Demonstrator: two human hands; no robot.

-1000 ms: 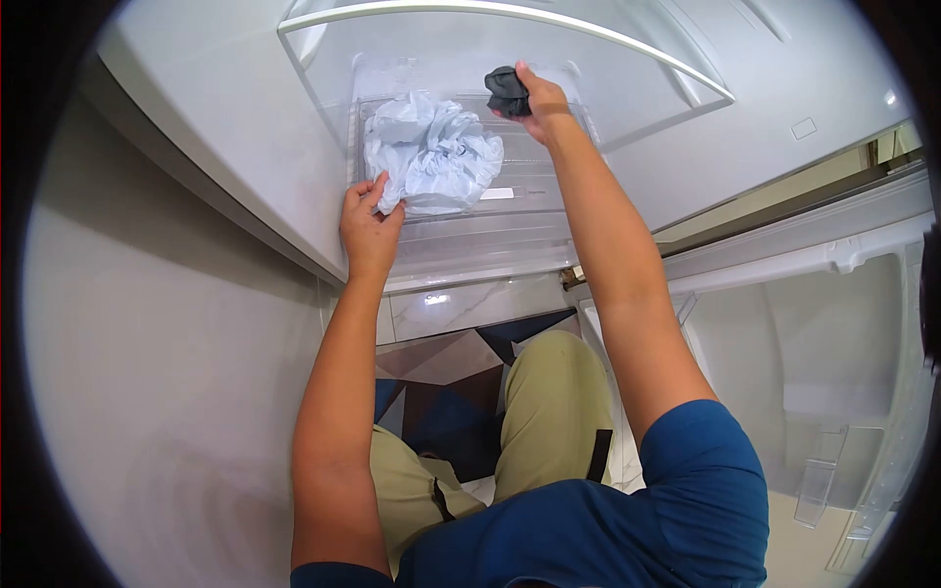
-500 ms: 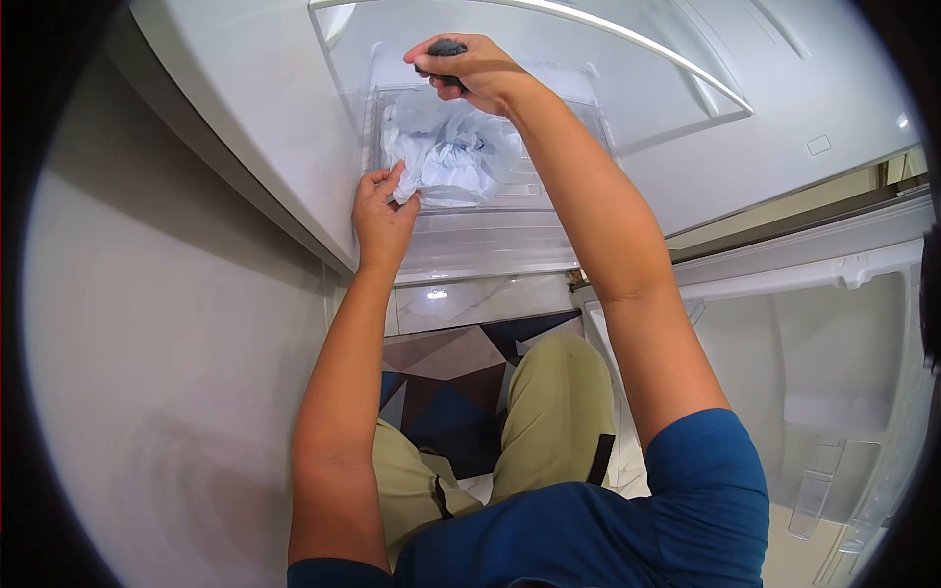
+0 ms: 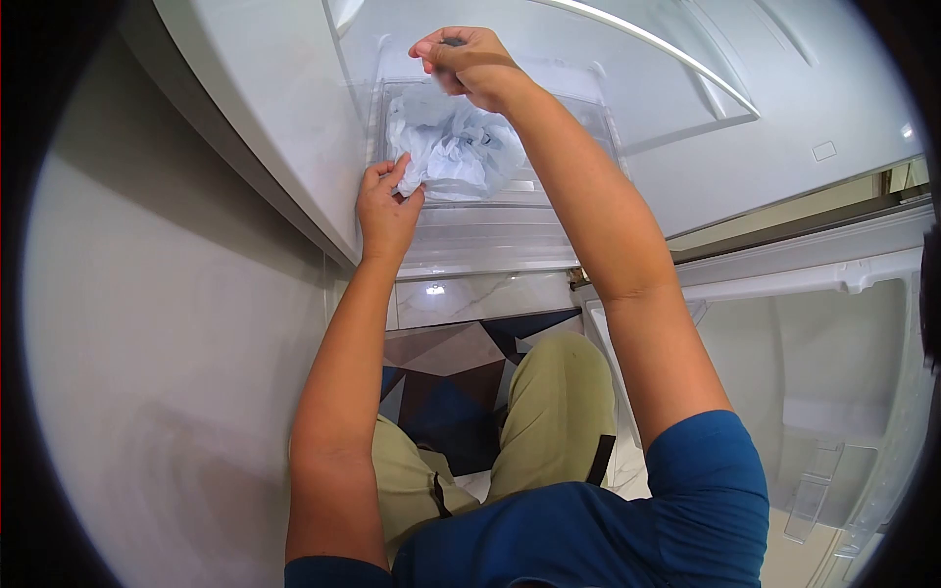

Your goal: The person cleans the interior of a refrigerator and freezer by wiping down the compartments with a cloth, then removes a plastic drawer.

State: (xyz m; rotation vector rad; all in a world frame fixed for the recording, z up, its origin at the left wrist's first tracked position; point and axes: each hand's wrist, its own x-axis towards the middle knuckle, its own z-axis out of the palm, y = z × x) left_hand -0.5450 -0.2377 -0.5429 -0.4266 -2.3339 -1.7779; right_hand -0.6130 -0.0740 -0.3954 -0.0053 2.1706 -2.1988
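Fridge (image 3: 294, 127): open in front of us, its pale walls around the space we reach into.
Door (image 3: 843, 343): swung wide on our right, well apart from both hands.
Mat (image 3: 446, 397): patterned in angular patches, on the floor in front of our knees.
Drawer (image 3: 490, 245): clear and ribbed, low in the fridge, with its near wall towards us.
Bag (image 3: 456, 162): thin, whitish and crumpled, lying at the drawer, nearer its left side. We see folds and a hollow, but no clear long axis, and we cannot tell where its mouth is.
Right hand (image 3: 477, 69): fingers curled together around a dark thing (image 3: 453, 42), above the far part of the bag in our view. Its forearm slants in from the right, past the bag's right side. We cannot tell whether the fingertips touch the plastic or how high they are over it.
Left hand (image 3: 388, 211): thumb and fingers closed on the bag's near left edge. It is the nearer hand to that edge, and most of the bag lies beyond its grip and to the right.
Dark thing: small, mostly hidden in our right hand, beyond the bag's middle; its long axis is too covered for us to tell.
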